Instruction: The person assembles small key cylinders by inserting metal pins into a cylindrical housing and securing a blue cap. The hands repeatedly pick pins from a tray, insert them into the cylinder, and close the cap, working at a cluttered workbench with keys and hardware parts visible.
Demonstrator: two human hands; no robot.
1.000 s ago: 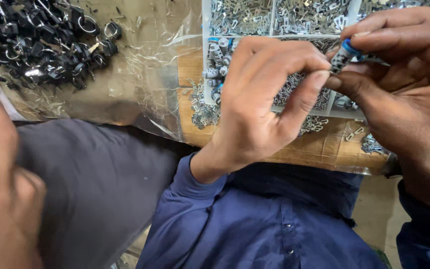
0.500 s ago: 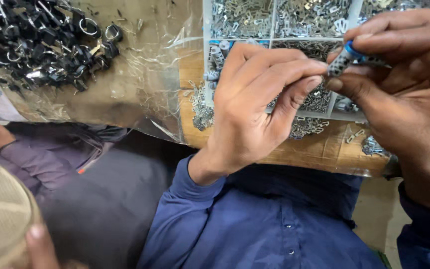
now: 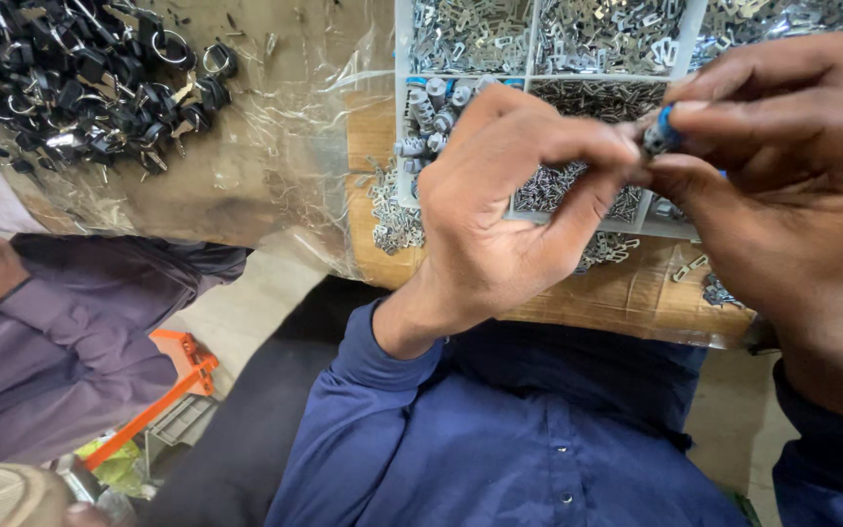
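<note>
A small blue-capped metal part (image 3: 658, 135) was held between both hands, above a compartmented tray (image 3: 535, 39) filled with small silvery metal pieces. The part was pinched from the right by the right hand (image 3: 782, 195), whose thumb and forefinger were closed on it, so that only its blue end and a short grey stub could be seen. The left hand (image 3: 509, 224) was closed beside it, its thumb and forefinger tips brought up against the part from the left; whether they actually gripped it could not be told. The part's long axis appeared to lie roughly across the view, from one hand to the other, though most of its length was hidden by the fingers. More blue-capped pieces (image 3: 433, 102) were seen in the compartment just behind the left hand. Farther left, a heap of black ringed parts (image 3: 80, 83) lay on clear plastic sheeting (image 3: 285, 166) over the surface.
</note>
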